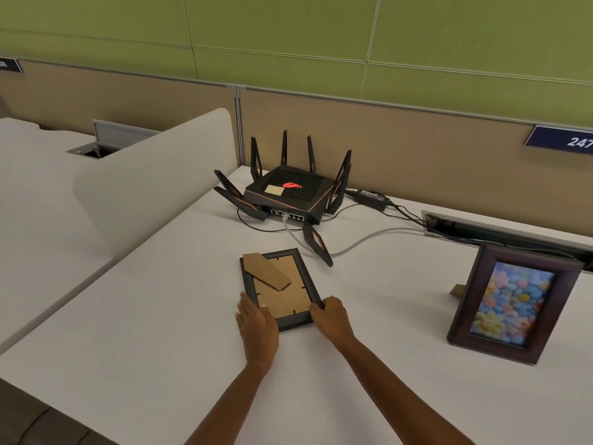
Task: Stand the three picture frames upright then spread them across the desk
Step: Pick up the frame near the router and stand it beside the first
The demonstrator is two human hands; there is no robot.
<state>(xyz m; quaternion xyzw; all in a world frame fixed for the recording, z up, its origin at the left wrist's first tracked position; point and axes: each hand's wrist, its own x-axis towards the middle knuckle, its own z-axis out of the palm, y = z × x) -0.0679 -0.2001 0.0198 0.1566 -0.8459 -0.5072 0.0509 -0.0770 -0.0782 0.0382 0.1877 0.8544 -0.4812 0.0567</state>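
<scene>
A dark picture frame (282, 284) lies face down in the middle of the white desk (160, 316), its brown cardboard back and folded stand showing. My left hand (256, 326) grips its near left corner. My right hand (330, 316) holds its near right corner. A second dark frame (513, 303) with a colourful flower picture stands upright at the right, leaning on its stand. A third frame is not in view.
A black router (288, 194) with several antennas sits behind the flat frame, one antenna close to the frame's far right corner. Cables and a power brick (372, 197) run to a cable tray (507, 229) at the back right. A white divider (154, 175) bounds the left.
</scene>
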